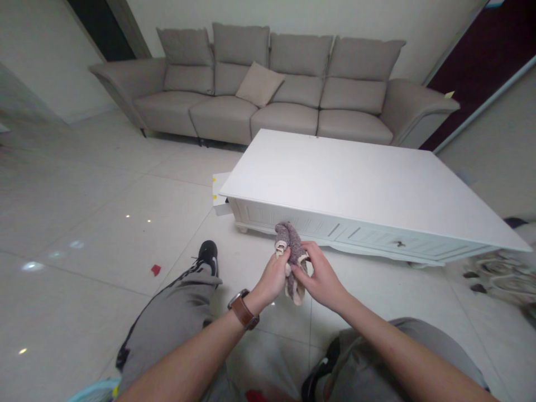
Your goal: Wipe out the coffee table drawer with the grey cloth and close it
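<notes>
Both hands meet in front of me around a small grey-purple fuzzy sock (290,245) with cream trim. My left hand (274,276), with a brown-strapped watch on its wrist, is closed on the sock's left side. Gripping the sock from the right is my right hand (319,276), fingers pinched on the fabric. The sock's lower end hangs down between the two hands. My knees in grey trousers and a black shoe (208,255) show below.
A low white coffee table (360,184) with drawers stands just beyond the hands. A long grey sofa (272,89) with a loose cushion lines the far wall. A small red scrap (156,269) lies on the pale tiled floor. A patterned rug edge (502,273) shows at right.
</notes>
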Demonstrator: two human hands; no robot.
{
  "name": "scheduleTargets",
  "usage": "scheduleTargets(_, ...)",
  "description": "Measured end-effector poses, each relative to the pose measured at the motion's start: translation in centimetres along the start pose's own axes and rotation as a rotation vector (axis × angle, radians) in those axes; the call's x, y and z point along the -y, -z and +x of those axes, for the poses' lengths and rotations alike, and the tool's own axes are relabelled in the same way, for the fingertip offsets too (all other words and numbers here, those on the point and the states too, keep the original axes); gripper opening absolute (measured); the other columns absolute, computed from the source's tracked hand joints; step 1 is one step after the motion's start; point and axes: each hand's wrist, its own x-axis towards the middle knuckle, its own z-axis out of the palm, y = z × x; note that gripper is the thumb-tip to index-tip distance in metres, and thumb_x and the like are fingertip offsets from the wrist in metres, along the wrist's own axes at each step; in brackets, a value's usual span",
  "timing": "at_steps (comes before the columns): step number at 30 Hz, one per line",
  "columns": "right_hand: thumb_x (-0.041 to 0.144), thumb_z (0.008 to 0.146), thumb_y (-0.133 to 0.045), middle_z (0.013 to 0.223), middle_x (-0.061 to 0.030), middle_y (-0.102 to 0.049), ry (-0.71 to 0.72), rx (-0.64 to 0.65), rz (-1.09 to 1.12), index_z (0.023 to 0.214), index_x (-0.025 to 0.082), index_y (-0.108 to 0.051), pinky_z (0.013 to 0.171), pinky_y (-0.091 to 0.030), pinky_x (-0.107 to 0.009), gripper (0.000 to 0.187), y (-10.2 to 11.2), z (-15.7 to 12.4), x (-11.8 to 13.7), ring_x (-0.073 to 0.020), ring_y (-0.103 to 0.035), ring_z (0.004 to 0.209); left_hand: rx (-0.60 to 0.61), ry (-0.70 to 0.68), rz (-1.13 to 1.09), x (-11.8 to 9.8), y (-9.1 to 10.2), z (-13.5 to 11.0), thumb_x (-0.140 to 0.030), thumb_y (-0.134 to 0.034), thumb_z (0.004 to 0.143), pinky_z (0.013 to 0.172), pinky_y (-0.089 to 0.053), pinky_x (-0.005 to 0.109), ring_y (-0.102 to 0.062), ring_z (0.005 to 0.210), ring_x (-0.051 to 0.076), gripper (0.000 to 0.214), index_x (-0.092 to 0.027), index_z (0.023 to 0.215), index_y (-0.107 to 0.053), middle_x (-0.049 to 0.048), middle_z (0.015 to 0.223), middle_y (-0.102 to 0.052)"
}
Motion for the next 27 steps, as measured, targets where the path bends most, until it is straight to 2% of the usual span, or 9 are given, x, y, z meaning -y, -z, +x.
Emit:
scheduleTargets(5,0.025,0.096,-0.048,0.114,-0.0078,-0.065,-0.087,-0.137,0.078,0.116,0.025,-0.06,0.096,-0.049,-0.04,0.023,0.3,0.5,-0.7,-0.0244,-0.06,0.107,0.067,-0.067,0.096,-0.2,-0.1,0.1,-0.019,-0.071,0.086,0.084,-0.05,0.026,-0.07,0.094,0.024,0.012,-0.015,0.094,-0.077,0.0062,0.09,-0.079)
scheduleTargets(8,0.033,0.101,-0.044,0.102,-0.0053,-0.067,-0.182,-0.244,0.109,0.113,0.024,-0.058,0.089,-0.051,-0.037,0.021,0.8,0.8,-0.9,-0.0226,-0.062,0.095,0.077,-0.07,0.059,-0.4,-0.2,-0.3,-0.015,-0.073,0.083,0.088,-0.049,0.024,-0.069,0.105,0.024,0.009,-0.015,0.091,-0.077,0.0082,0.096,-0.079)
scheduleTargets(10,0.037,0.102,-0.042,0.102,-0.0053,-0.067,-0.188,-0.249,0.115,0.115,0.024,-0.058,0.089,-0.051,-0.037,0.024,0.8,0.8,-0.9,-0.0225,-0.063,0.096,0.099,-0.085,0.05,-0.4,-0.3,-0.6,-0.014,-0.075,0.08,0.092,-0.048,0.023,-0.066,0.115,0.024,0.013,-0.016,0.092,-0.077,0.0081,0.104,-0.079)
scheduleTargets(14,0.035,0.101,-0.044,0.133,-0.0089,-0.062,-0.07,-0.108,0.083,0.134,0.026,-0.053,0.108,-0.044,-0.042,0.035,0.2,0.3,-0.6,-0.0241,-0.058,0.124,0.177,-0.124,0.141,-0.2,-0.2,-1.1,-0.02,-0.076,0.082,0.102,-0.044,0.023,-0.062,0.124,0.022,0.025,-0.019,0.107,-0.075,0.0077,0.119,-0.075)
scheduleTargets(16,0.031,0.097,-0.049,0.142,-0.0099,-0.057,-0.073,-0.035,0.078,0.142,0.027,-0.046,0.111,-0.043,-0.044,0.045,-0.1,0.0,-0.4,-0.0248,-0.055,0.13,0.257,-0.11,0.187,-0.3,-0.1,-1.4,-0.024,-0.075,0.083,0.106,-0.043,0.026,-0.063,0.123,0.022,0.035,-0.018,0.117,-0.071,0.0098,0.123,-0.073)
scheduleTargets(19,0.024,0.084,-0.061,0.14,-0.0111,-0.057,-0.112,0.073,0.157,0.146,0.027,-0.037,0.104,-0.049,-0.044,0.066,-0.2,-0.3,-0.4,-0.0256,-0.059,0.122,0.383,-0.068,0.23,-0.8,0.0,-1.7,-0.022,-0.082,0.075,0.108,-0.044,0.034,-0.064,0.12,0.025,0.063,-0.018,0.135,-0.061,0.0127,0.125,-0.07)
scheduleTargets(21,0.021,0.077,-0.066,0.132,-0.0104,-0.059,-0.136,0.132,0.256,0.144,0.026,-0.032,0.096,-0.053,-0.042,0.076,-0.1,-0.5,-0.6,-0.0243,-0.063,0.111,0.439,-0.073,0.255,-1.1,0.1,-1.9,-0.02,-0.085,0.071,0.113,-0.042,0.039,-0.061,0.126,0.027,0.083,-0.019,0.146,-0.05,0.0141,0.134,-0.066)
scheduleTargets(25,0.025,0.071,-0.078,0.117,-0.0075,-0.063,-0.247,0.256,0.455,0.14,0.025,-0.026,0.08,-0.056,-0.035,0.086,0.2,-0.6,-0.5,-0.0214,-0.066,0.096,0.518,-0.141,0.345,-0.9,0.7,-1.6,-0.028,-0.082,0.074,0.124,-0.026,0.048,-0.04,0.146,0.031,0.111,-0.026,0.164,-0.017,0.0135,0.162,-0.038)
scheduleTargets(27,0.027,0.072,-0.079,0.12,-0.0083,-0.063,-0.29,0.214,0.515,0.138,0.025,-0.028,0.082,-0.056,-0.035,0.084,0.1,-0.6,-0.4,-0.0219,-0.066,0.1,0.526,-0.134,0.374,-0.8,1.1,-1.3,-0.035,-0.079,0.077,0.125,-0.022,0.049,-0.028,0.152,0.032,0.11,-0.028,0.165,-0.013,0.0104,0.169,-0.025)
